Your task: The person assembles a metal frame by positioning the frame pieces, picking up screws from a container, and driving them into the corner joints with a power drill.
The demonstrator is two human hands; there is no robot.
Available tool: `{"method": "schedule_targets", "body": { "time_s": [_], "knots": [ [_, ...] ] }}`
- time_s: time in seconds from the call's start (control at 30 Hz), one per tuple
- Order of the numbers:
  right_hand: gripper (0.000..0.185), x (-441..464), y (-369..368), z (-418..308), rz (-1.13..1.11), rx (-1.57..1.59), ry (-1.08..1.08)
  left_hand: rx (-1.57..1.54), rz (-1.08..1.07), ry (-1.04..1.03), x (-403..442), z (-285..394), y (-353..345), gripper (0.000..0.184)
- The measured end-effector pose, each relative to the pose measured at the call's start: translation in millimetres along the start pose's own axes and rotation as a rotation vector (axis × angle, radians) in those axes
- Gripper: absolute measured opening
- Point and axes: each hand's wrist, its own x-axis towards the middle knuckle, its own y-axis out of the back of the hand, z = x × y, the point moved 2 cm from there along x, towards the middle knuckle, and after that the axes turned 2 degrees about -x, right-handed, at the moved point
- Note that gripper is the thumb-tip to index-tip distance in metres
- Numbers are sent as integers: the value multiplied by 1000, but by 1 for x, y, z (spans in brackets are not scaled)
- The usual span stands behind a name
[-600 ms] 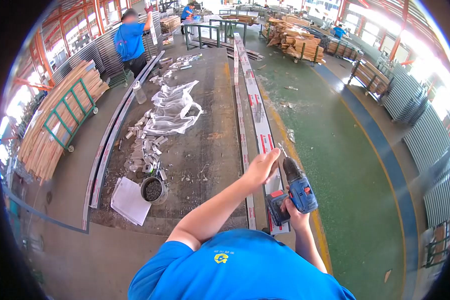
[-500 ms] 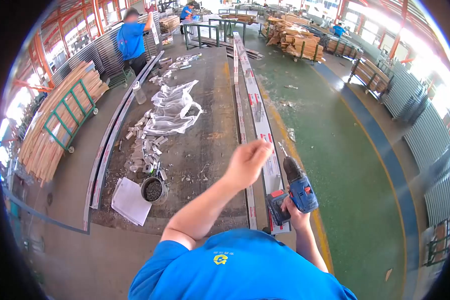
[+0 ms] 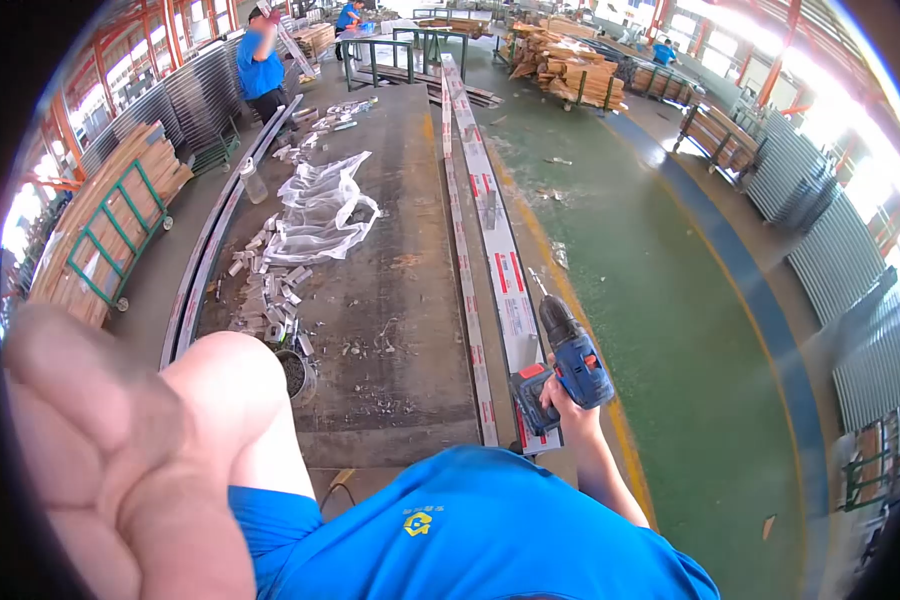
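Observation:
My right hand (image 3: 564, 402) is wrapped round the grip of a blue and black cordless drill (image 3: 578, 360), whose bit points up and away from me. Under the drill runs a long aluminium profile (image 3: 505, 240) with red and white labels, along the right edge of the worktable (image 3: 370, 310). My left hand (image 3: 120, 460) is raised close to the camera at the lower left, large and partly blurred. Its fingers are curled and pressed together; whether anything is between them cannot be made out. Behind my left arm, a small bucket (image 3: 312, 384) of dark screws is partly covered.
White plastic film (image 3: 320, 215) and several small metal pieces (image 3: 270, 300) lie along the table's left half. A clear bottle (image 3: 253, 182) stands by more long profiles (image 3: 205, 240). A timber cart (image 3: 120, 235) is at left. A co-worker in blue (image 3: 260, 70) stands at the far left.
My left hand has moved from above the labelled profile to the lower left, close to the camera. My arm now covers the papers. The drill stays in my right hand; the view has shifted slightly.

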Motion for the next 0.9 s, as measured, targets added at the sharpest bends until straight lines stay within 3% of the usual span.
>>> {"method": "schedule_targets", "body": {
  "time_s": [0.07, 0.13, 0.23, 0.37, 0.4, 0.53, 0.6, 0.8, 0.9],
  "knots": [
    [46, -3, -2, 4, 14, 47, 2, 0, -1, -10, 5, -2, 6, 10],
    [22, -5, -2, 0, 6, 42, -29, 9, -19, -62, 21, -10, 17, 10],
    [12, -9, -5, -8, 43, -1, -46, 27, -62, -197, 64, -24, 35, 11],
    [12, -9, -8, -20, 29, -41, -58, 90, -89, -506, 163, -15, 63, 12],
    [21, -6, -6, -12, -14, 10, -52, 112, -89, -607, 191, -4, 71, 12],
    [21, 180, -101, -43, -111, 156, 295, 231, -68, -991, 285, 67, 110, 14],
    [21, 209, -128, -61, -172, 189, 327, 299, -60, -1039, 303, 97, 123, 15],
    [20, 177, -44, -103, -93, 58, 404, 189, 125, -1100, 273, 141, 119, 17],
    [19, 217, -149, -58, -206, 169, 408, 325, 65, -1155, 255, 148, 155, 19]
  ]
}}
